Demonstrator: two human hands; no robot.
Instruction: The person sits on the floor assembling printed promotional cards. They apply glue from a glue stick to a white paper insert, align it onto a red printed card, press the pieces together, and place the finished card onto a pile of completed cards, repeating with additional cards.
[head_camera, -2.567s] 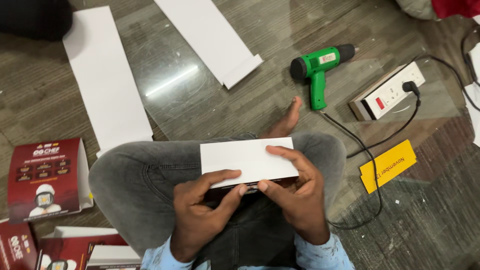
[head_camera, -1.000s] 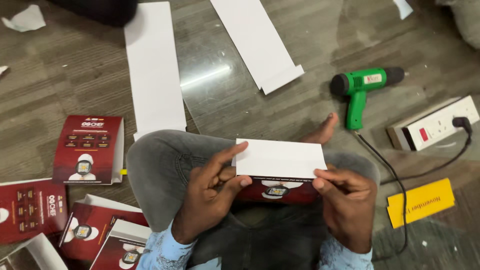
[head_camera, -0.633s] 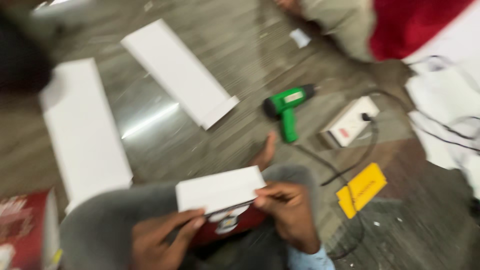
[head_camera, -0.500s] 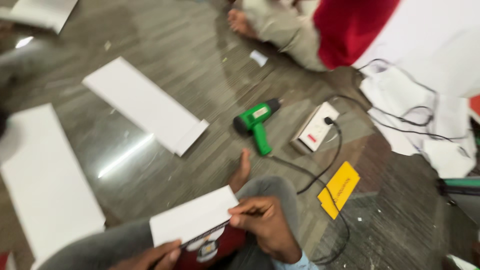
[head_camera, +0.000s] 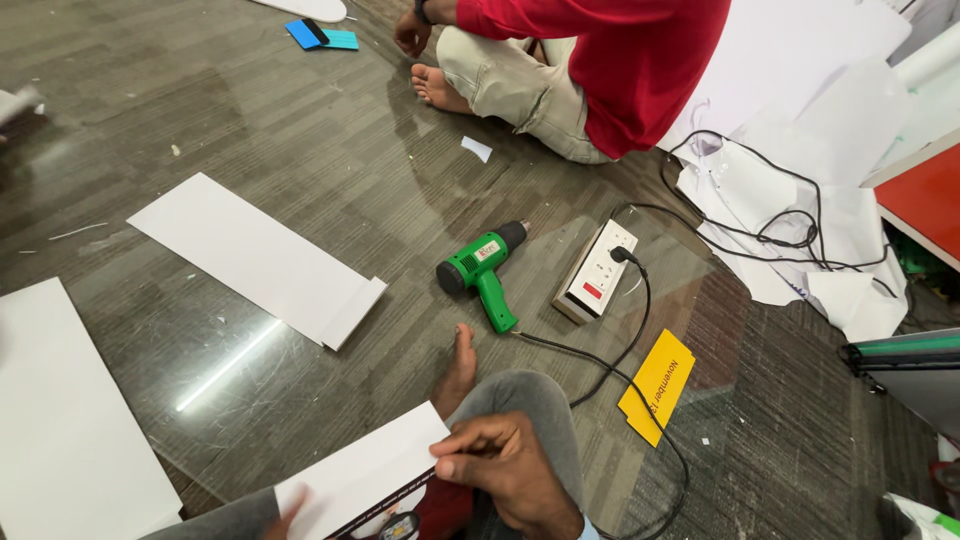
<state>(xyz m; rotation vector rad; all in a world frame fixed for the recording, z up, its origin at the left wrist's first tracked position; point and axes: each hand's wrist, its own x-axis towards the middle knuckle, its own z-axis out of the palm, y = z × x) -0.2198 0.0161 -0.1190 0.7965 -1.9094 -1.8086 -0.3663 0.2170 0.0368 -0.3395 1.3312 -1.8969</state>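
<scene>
My right hand (head_camera: 505, 462) pinches the right edge of a white card sheet (head_camera: 362, 472) held over my lap at the bottom of the view. Only the fingertips of my left hand (head_camera: 288, 507) show, under the sheet's lower left corner. A red printed box (head_camera: 420, 505) peeks out beneath the sheet. My grey-trousered knee (head_camera: 525, 392) and bare foot (head_camera: 459, 366) lie just behind my right hand.
A green heat gun (head_camera: 482, 270) lies plugged into a white power strip (head_camera: 598, 270), its black cable running past a yellow card (head_camera: 657, 385). White sheets (head_camera: 255, 257) lie on the floor to the left. A person in a red shirt (head_camera: 600, 55) sits opposite.
The view has swung up and to the right, away from my lap. The red boxes at the left have left the view and the seated person has come into view. Both hands stay on the sheet.
</scene>
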